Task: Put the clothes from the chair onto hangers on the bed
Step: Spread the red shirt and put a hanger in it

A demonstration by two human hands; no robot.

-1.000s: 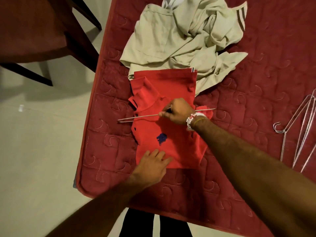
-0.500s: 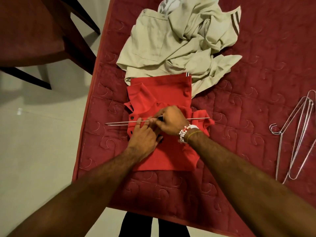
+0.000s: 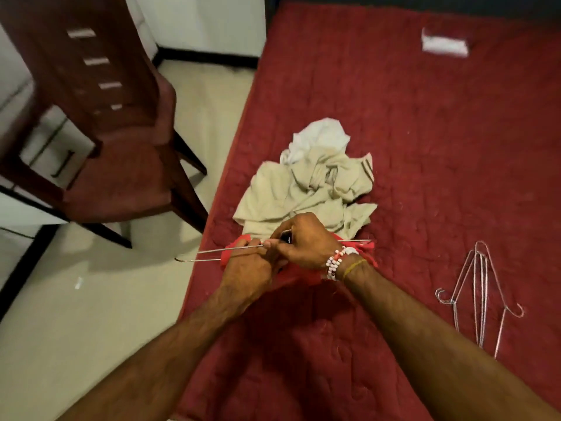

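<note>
My right hand point(image 3: 306, 238) is clenched around the middle of a wire hanger point(image 3: 218, 252), which lies crosswise at the bed's point(image 3: 425, 132) left edge, one end sticking out past that edge over the floor. My left hand point(image 3: 247, 268) is pressed up against the right one, its fingers curled into the bunched cloth of the red shirt point(image 3: 300, 273) just where the wire crosses it; the fingertips touch the wire, though I cannot tell whether they grip it too. The shirt sits crumpled under both hands on the bed, mostly hidden by them. A bead bracelet point(image 3: 334, 262) is on my right wrist. Just beyond my hands, further up the bed, a heap of beige clothes point(image 3: 303, 196) lies rumpled with a white garment point(image 3: 321, 138) at its far end. Toward the bed's right side several spare hangers point(image 3: 482, 287) lie stacked together. Off the bed's left edge stands the dark chair point(image 3: 121, 183), its seat bare.
</note>
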